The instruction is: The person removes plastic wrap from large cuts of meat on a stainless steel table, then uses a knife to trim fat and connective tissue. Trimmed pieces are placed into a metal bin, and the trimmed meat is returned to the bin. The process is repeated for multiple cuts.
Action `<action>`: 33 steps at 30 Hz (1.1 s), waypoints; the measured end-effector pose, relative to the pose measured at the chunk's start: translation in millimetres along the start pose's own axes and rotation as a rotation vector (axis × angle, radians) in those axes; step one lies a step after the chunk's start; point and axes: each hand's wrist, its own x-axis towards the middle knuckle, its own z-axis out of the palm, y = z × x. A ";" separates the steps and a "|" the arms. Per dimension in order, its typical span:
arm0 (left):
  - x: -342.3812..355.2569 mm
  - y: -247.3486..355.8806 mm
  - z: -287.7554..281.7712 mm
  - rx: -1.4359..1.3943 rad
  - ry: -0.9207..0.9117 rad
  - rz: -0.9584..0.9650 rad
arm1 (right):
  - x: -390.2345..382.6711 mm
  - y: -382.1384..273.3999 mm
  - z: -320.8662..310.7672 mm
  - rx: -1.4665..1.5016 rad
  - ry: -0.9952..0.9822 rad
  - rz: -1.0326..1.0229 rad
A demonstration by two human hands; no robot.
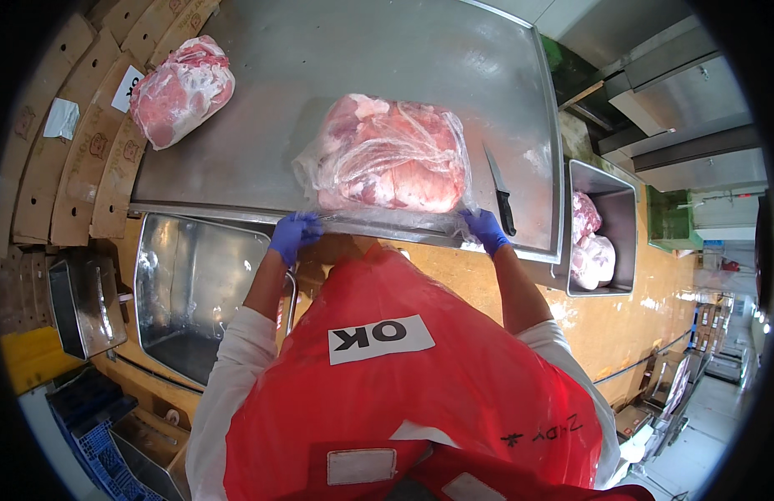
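A large block of raw pink meat (395,171) lies on the metal table, covered by a clear plastic bag (387,221) that runs down to the near edge. Blue gloves cover both hands. My left hand (295,235) is closed on the bag's left corner at the table edge. At the right corner my right hand (487,231) pinches the same plastic, so it stretches between them. Just right of the meat lies a knife (501,194), its black handle toward me and its blade pointing away.
Another bare piece of meat (185,92) sits at the table's far left, beside stacked cardboard boxes (94,142). An open metal tub (195,292) stands below the table's left edge. To the right, a metal bin (622,242) holds meat pieces. The metal table (362,42) has a raised rim.
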 end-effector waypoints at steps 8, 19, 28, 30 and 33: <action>-11.3 41.7 52.8 0.104 -0.013 -0.325 | -17.1 -39.5 84.8 0.078 -0.147 -0.439; -41.7 213.1 39.6 -0.289 -0.034 0.086 | -91.6 -154.2 1.9 0.484 -0.108 -0.254; 11.3 260.8 12.5 -0.264 0.149 0.534 | -27.0 -206.5 -44.2 0.732 0.017 -0.358; -7.0 257.2 -11.9 -0.001 0.313 0.571 | -52.4 -201.5 -65.5 0.638 0.110 -0.360; -34.5 274.8 -10.2 0.141 0.604 0.654 | -59.8 -182.2 -91.2 0.312 0.093 -0.356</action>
